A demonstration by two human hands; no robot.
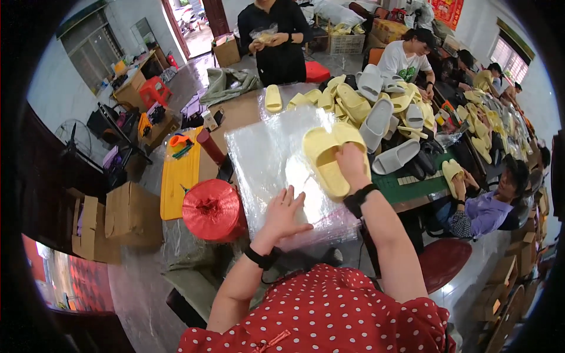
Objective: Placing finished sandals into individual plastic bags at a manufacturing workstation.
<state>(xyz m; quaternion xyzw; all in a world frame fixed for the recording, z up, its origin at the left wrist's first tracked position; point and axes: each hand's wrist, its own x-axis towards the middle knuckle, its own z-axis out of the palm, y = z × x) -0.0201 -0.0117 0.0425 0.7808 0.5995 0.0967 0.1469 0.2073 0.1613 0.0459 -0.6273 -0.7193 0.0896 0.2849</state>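
Note:
A stack of clear plastic bags (259, 147) lies on the table in front of me. My left hand (282, 216) rests on the near part of the stack, its fingers spread and holding nothing. At the right side of the stack, my right hand (352, 166) grips a pair of pale yellow slippers (325, 165), held side by side over the bags. Its fingertips are hidden by the slippers. Just beyond is a heap of yellow and grey slippers (355, 103), and a single yellow slipper (273, 97) sits at the table's far edge.
A big roll of red plastic twine (210, 210) stands left of the bags, beside a yellow board (176, 179) with an orange tape dispenser (178, 140). Across the table a person (275, 41) stands holding a bagged item. More people (491, 203) handle slippers along the right side.

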